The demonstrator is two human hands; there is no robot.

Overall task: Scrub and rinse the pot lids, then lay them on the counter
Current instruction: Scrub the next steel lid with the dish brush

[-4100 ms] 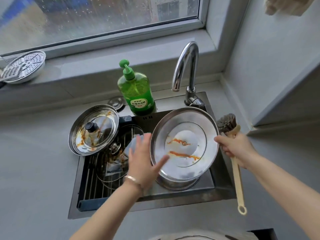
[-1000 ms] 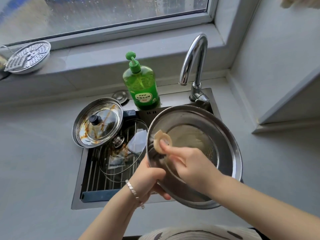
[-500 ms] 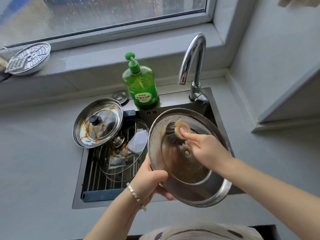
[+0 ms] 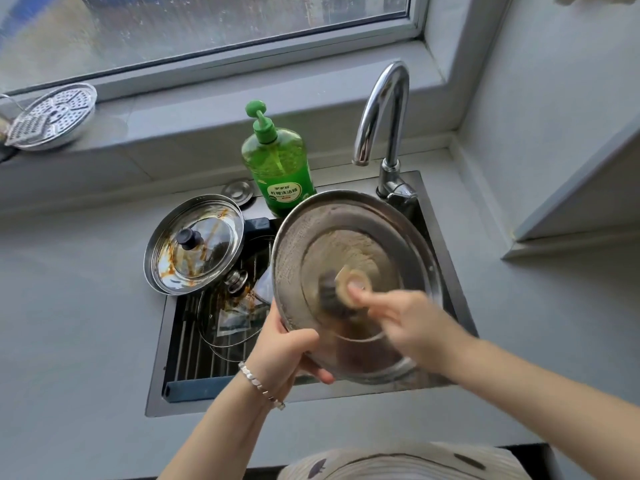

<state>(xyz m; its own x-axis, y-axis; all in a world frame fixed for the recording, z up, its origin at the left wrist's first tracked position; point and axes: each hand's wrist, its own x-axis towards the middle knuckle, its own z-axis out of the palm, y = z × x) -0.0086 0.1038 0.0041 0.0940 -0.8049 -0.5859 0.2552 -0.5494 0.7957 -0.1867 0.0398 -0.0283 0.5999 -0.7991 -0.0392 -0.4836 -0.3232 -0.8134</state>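
Item under work: large steel lid (image 4: 391, 237), held above the sink (image 4: 156, 393), tilted with its hollow underside facing the person and its far rim close below the faucet (image 4: 381, 112).

Left hand (image 4: 284, 351): fingers curled round the lid's near-left rim, thumb on the inner face. This hand alone carries the lid.

Right hand (image 4: 415, 327): reaches in from the right across the lid's near half, fingers closed on a dish brush (image 4: 330, 294). Motion blur hides the exact hold. The brush points up and left from the hand, its bristles against the centre of the lid, which is filmed with brownish suds.

Judgement: scrubbing is under way. The spout is dry and no rinsing has begun.

Pending: a stained glass-centred lid (image 4: 195, 244) rests across the sink's left edge, and a glass lid (image 4: 228, 313) lies on the rack below.

Clearance: the soap bottle (image 4: 277, 161) stands just behind the far-left rim, a knock risk. The desk (image 4: 69, 323) has bare room left and right for laying lids down.
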